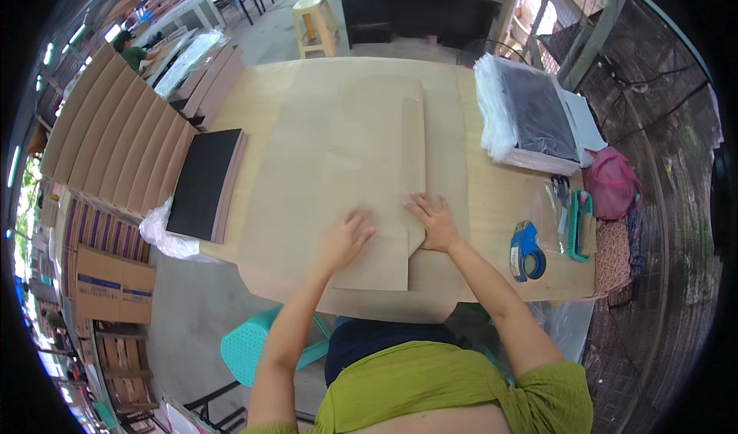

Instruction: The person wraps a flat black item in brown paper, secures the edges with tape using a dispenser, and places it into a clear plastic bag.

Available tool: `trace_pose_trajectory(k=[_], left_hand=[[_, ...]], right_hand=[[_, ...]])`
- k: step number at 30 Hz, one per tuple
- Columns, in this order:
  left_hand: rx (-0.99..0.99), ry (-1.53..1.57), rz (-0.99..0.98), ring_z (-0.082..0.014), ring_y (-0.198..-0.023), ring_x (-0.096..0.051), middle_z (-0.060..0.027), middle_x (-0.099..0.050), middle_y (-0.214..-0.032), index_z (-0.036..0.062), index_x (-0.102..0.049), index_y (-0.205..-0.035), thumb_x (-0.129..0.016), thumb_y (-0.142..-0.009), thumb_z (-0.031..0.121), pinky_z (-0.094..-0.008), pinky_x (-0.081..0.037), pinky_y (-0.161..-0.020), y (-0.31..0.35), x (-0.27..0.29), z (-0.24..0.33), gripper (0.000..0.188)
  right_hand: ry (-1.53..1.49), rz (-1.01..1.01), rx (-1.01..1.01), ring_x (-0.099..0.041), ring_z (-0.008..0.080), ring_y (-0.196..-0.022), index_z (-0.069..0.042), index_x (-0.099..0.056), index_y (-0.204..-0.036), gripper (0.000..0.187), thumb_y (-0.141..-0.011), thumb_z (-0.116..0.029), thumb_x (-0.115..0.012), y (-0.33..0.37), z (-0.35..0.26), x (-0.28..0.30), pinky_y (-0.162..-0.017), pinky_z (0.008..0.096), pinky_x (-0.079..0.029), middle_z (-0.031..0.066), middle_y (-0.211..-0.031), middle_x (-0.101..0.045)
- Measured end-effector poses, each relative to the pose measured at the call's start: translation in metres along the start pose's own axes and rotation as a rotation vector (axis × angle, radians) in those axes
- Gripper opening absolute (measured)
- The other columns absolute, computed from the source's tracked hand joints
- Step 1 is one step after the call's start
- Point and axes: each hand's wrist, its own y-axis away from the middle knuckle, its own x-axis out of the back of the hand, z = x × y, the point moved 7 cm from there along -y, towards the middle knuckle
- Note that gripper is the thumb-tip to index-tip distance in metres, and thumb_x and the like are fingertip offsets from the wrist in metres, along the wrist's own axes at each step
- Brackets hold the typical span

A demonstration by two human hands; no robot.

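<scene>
large sheet of brown kraft paper (338, 149) spread flat over the pale wooden table (500, 203), near edge overhanging toward the body; a folded flap (377, 203) laid over its middle, long crease running away from the viewer. left hand (344, 240) flat on the flap, fingers spread, palm down, apparently pressing the fold flat. right hand (436, 222) likewise spread and pressed, set at the flap's right edge beside a notched corner, seemingly pinning the layers against slipping. neither hand pinching or gripping anything.

to the right, well apart from the hands: blue tape dispenser (527, 251) near the table's front edge, teal-handled tool (578, 225) just beyond it, kept within reach. farther back on the right, stack of dark items in clear plastic bags (526, 115). at the left edge, black flat board (204, 182) on a brown stack, crumpled plastic beneath. beyond it, fanned row of cardboard sheets (115, 138) standing on edge. behind the table, yellow plastic stool (315, 23) and dark desk (419, 11). below, teal stool (254, 345) beside the seated person.
</scene>
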Motion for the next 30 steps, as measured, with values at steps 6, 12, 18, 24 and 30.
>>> trace_pose_trajectory(k=[6, 12, 18, 24, 30], left_hand=[[-0.467, -0.548, 0.190, -0.0412, -0.151, -0.013, -0.0091, -0.013, -0.166, 0.0379, -0.029, -0.155, -0.042, -0.098, 0.058, -0.0760, -0.012, -0.110, -0.060, -0.036, -0.016, 0.061], [-0.595, -0.545, 0.171, -0.0412, -0.151, -0.013, -0.0130, -0.013, -0.165, 0.0284, -0.028, -0.156, -0.042, -0.098, 0.058, -0.0747, -0.010, -0.111, -0.062, -0.039, -0.007, 0.067], [-0.777, -0.459, 0.106, -0.0413, -0.150, -0.015, -0.0144, -0.016, -0.164, 0.0138, -0.028, -0.156, -0.046, -0.096, 0.057, -0.0723, -0.011, -0.113, -0.063, -0.042, 0.000, 0.076], [-0.753, -0.430, 0.117, -0.0408, -0.149, -0.017, -0.0141, -0.020, -0.164, 0.0135, -0.030, -0.156, -0.048, -0.096, 0.056, -0.0709, -0.010, -0.114, -0.070, -0.040, -0.029, 0.076], [-0.695, -0.420, 0.123, -0.0409, -0.149, -0.017, -0.0135, -0.020, -0.164, 0.0155, -0.030, -0.156, -0.049, -0.096, 0.056, -0.0701, -0.009, -0.114, -0.072, -0.026, -0.043, 0.074]], right_hand=[[0.122, 0.169, -0.591, -0.018, 0.0356, -0.151, -0.004, -0.022, -0.155, 0.115, -0.064, -0.041, -0.082, 0.025, 0.014, -0.043, -0.117, 0.0621, -0.018, 0.0166, -0.164, -0.017], [0.766, 0.110, -0.985, -0.014, 0.0372, -0.152, 0.001, -0.021, -0.155, 0.097, -0.079, -0.027, -0.073, 0.078, -0.005, -0.085, -0.118, 0.0616, -0.014, 0.0202, -0.162, -0.019], [0.151, 0.429, -1.007, -0.024, 0.0355, -0.148, 0.003, -0.030, -0.151, 0.074, -0.092, -0.028, -0.060, 0.091, -0.103, -0.181, -0.120, 0.0546, -0.016, 0.0203, -0.157, -0.031], [-0.201, -0.299, -0.574, -0.041, 0.0348, -0.137, -0.001, -0.047, -0.142, 0.061, -0.090, -0.025, -0.068, 0.011, -0.293, -0.152, -0.117, 0.0464, -0.026, 0.0175, -0.147, -0.046], [-0.688, 0.583, -1.153, -0.065, 0.0139, -0.086, 0.000, -0.070, -0.102, 0.021, -0.092, -0.018, -0.064, 0.052, -0.172, 0.014, -0.082, 0.0325, -0.051, 0.0040, -0.089, -0.068]])
